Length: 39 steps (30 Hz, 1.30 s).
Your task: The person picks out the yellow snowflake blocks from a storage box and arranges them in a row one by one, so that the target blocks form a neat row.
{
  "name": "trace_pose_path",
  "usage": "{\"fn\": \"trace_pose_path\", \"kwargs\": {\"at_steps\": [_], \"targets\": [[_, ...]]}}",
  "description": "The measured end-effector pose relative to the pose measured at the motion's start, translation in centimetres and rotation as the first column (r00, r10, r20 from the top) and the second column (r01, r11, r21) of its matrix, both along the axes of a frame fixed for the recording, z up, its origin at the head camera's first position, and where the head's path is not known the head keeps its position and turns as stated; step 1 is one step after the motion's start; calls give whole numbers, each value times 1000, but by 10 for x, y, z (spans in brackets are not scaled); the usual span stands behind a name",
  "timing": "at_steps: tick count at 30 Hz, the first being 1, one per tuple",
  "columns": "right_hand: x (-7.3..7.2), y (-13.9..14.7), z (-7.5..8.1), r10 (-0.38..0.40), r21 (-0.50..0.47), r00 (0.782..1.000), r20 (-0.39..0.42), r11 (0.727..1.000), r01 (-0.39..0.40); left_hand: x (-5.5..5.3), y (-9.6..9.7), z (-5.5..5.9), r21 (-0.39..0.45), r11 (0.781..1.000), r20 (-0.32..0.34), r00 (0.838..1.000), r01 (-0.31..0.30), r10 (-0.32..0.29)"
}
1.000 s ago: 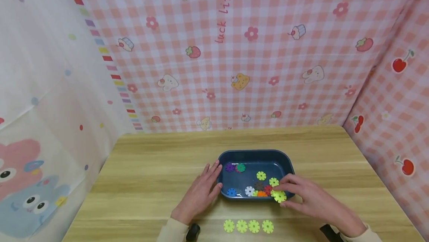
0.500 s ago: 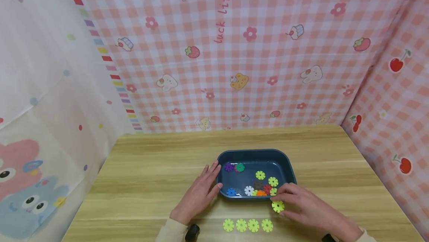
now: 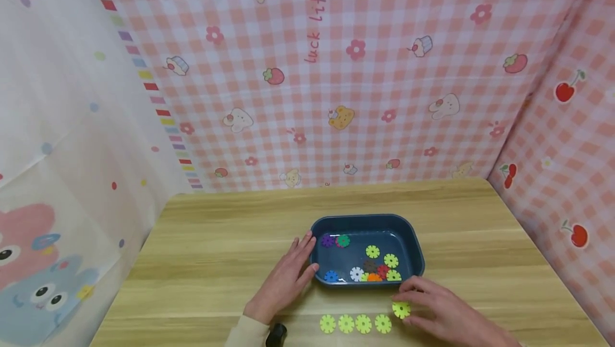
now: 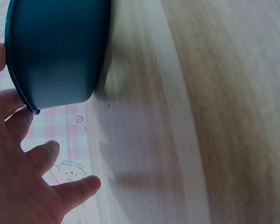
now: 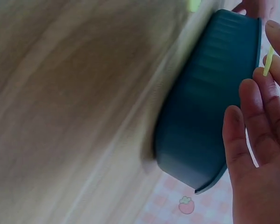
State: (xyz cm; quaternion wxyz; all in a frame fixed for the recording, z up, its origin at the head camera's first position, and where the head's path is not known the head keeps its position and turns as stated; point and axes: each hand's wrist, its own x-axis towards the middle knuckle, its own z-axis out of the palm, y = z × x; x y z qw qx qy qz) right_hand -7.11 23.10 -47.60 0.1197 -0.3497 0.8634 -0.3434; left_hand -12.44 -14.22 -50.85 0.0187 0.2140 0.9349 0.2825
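My right hand [image 3: 434, 307] pinches a yellow-green notched plastic disc [image 3: 401, 310] between thumb and fingers, in front of the dark blue tray [image 3: 415, 240]. From the right wrist, that disc [image 5: 269, 60] shows edge-on at the fingertips. My left hand [image 3: 283, 280] lies with fingers extended against the tray's left end; in the left wrist view the fingers touch its rim. Several notched discs lie in the tray: yellow-green [image 3: 372, 251], purple [image 3: 328, 240], green [image 3: 343, 241], blue [image 3: 331, 276], white [image 3: 356, 274], red [image 3: 383, 271] and orange [image 3: 374, 277] among them.
A straight row of several yellow-green discs, ending at a right-hand disc [image 3: 383, 323], lies on the wooden table [image 3: 216, 245] before the tray. A pink checked cloth [image 3: 288, 96] hangs behind, with a white patterned cloth [image 3: 96, 176] to the left.
My right hand has drawn the yellow-green disc out over the tray's front rim, toward the right end of the row. The left hand has stayed at the tray.
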Motion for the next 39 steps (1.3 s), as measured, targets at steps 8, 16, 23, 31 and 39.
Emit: {"fn": "trace_pose_path", "kwargs": {"at_steps": [8, 16, 23, 31, 39], "targets": [[-2, 3, -7, 4, 16, 988, 151, 1000, -6, 0, 0, 1, 2, 1000, 10, 1000, -7, 7], [-7, 3, -21, 17, 23, 977, 212, 999, -22, 1, 0, 1, 12, 1000, 10, 1000, -2, 2], [-10, 0, -24, 10, 57, 978, 210, 998, -22, 1, 0, 1, 24, 1000, 9, 1000, -7, 7], [-12, 3, -29, 70, 13, 984, 161, 997, -73, 0, 0, 0, 23, 1000, 24, 1000, -15, 15], [-13, 5, -30, 93, 24, 991, 95, 995, -96, 0, 0, -1, 28, 1000, 23, 1000, -6, 5]]}}
